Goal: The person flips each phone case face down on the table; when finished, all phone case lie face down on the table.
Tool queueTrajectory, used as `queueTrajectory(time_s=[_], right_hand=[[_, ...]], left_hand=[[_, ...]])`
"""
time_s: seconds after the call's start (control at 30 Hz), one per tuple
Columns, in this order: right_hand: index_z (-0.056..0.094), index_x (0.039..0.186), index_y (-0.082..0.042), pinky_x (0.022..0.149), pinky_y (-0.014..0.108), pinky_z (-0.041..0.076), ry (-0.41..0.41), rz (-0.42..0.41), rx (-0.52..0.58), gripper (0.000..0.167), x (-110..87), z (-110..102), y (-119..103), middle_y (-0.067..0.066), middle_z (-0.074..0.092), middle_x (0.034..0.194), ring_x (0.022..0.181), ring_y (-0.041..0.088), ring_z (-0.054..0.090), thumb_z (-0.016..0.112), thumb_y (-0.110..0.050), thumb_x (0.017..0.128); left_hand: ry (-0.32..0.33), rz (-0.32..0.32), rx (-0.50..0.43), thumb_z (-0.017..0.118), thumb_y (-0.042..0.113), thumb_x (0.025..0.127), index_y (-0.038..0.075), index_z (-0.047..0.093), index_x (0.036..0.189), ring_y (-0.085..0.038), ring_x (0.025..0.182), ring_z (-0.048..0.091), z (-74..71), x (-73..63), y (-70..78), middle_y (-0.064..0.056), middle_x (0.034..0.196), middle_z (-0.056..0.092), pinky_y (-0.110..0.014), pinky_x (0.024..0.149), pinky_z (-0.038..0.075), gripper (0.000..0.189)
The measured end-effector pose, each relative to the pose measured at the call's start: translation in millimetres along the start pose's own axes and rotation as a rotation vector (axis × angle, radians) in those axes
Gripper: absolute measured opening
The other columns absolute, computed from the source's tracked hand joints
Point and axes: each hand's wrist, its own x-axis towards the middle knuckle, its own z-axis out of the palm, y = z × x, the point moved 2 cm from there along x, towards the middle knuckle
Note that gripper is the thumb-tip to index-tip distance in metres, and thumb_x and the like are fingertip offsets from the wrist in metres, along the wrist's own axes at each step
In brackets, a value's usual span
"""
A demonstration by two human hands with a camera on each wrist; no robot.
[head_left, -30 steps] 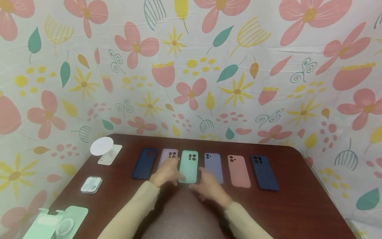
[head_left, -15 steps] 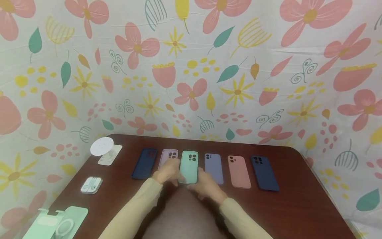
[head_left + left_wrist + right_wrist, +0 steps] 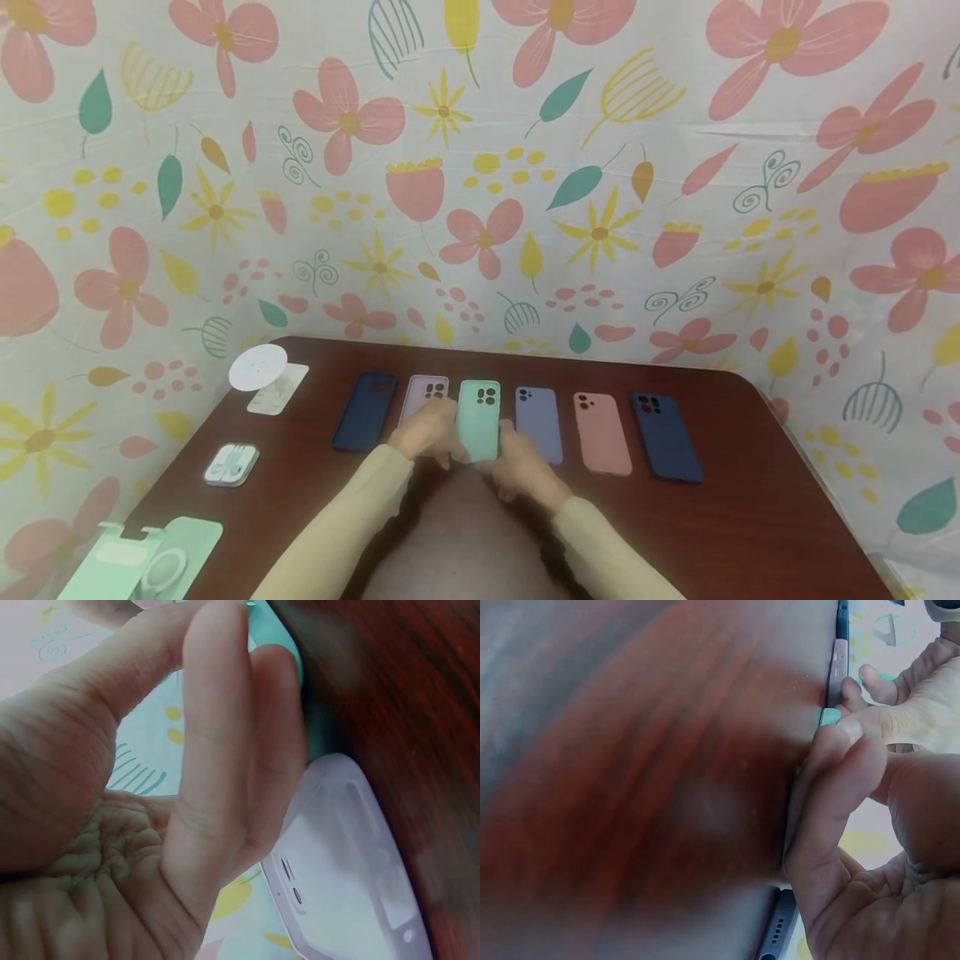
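Note:
A mint green phone case (image 3: pixel 478 412) lies in the middle of a row of cases, its camera cutouts at the far end. My left hand (image 3: pixel 429 432) holds its lower left side between thumb and fingers, and my right hand (image 3: pixel 523 468) grips the lower right corner. Just left, partly covered by the left hand, is a lilac phone case (image 3: pixel 330 847). On the other side lies a periwinkle phone case (image 3: pixel 542 427). In the right wrist view, a small mint corner shows at the fingertips.
The row also has a navy case (image 3: pixel 363 417) at left, then a pink case (image 3: pixel 603 437) and another navy case (image 3: pixel 670 442) at right. Along the table's left edge stand a white round-topped stand (image 3: pixel 257 367), boxed earphones (image 3: pixel 232 465) and a mint stand (image 3: pixel 112 554). Behind hangs floral cloth (image 3: pixel 637 283).
Both hands have drawn in closer around the mint green case; the left shifted slightly right and the right slightly left. The row of cases keeps its arrangement.

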Motion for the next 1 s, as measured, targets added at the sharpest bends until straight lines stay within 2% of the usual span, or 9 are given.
queueTrajectory(time_s=[0.27, 0.43, 0.6, 0.77, 1.0], right_hand=[[0.044, 0.145, 0.01, 0.046, 0.033, 0.058, 0.015, 0.003, 0.027, 0.066, -3.0, 0.2, 0.0, 0.019, 0.065, 0.099, 0.052, 0.021, 0.065, 0.079, -0.002, 0.091], [0.044, 0.144, 0.009, 0.045, 0.034, 0.059, 0.027, -0.005, 0.042, 0.065, -3.7, -1.9, 0.3, 0.023, 0.065, 0.106, 0.052, 0.022, 0.065, 0.079, -0.002, 0.09], [0.044, 0.148, 0.006, 0.044, 0.035, 0.059, 0.043, -0.007, 0.035, 0.067, -3.9, -5.1, 3.6, 0.029, 0.066, 0.119, 0.05, 0.022, 0.065, 0.079, -0.003, 0.091], [0.041, 0.152, 0.009, 0.043, 0.034, 0.058, 0.077, 0.003, 0.029, 0.075, -4.2, -8.4, 4.3, 0.031, 0.068, 0.117, 0.048, 0.021, 0.063, 0.08, -0.002, 0.089], [0.041, 0.154, 0.009, 0.043, 0.034, 0.057, 0.106, -0.014, 0.053, 0.077, -7.1, -12.0, 0.3, 0.029, 0.069, 0.116, 0.047, 0.02, 0.063, 0.079, -0.001, 0.088]], left_hand=[[-0.022, 0.03, -0.027, 0.095, 0.002, 0.07, 0.0, 0.068, 0.094, -0.016, 0.048, 0.071, 3.0, 2.5, -3.2, -0.007, 0.077, 0.071, -0.025, 0.061, 0.059, 0.037], [-0.029, 0.036, -0.042, 0.095, 0.004, 0.071, 0.001, 0.066, 0.094, -0.017, 0.048, 0.071, 1.3, 1.3, -2.7, -0.007, 0.076, 0.071, -0.025, 0.058, 0.058, 0.037], [-0.036, 0.038, -0.109, 0.089, 0.008, 0.081, 0.0, 0.066, 0.099, -0.018, 0.049, 0.069, 2.0, -1.0, -2.8, -0.009, 0.08, 0.07, -0.028, 0.055, 0.059, 0.031], [-0.045, 0.028, -0.178, 0.085, 0.016, 0.091, -0.002, 0.062, 0.11, -0.019, 0.051, 0.071, 3.6, -1.5, -3.0, -0.011, 0.088, 0.069, -0.03, 0.056, 0.061, 0.035], [-0.045, 0.004, -0.208, 0.081, 0.024, 0.096, 0.0, 0.065, 0.108, -0.02, 0.052, 0.073, 6.3, 1.0, -1.8, -0.012, 0.086, 0.073, -0.032, 0.059, 0.063, 0.032]])
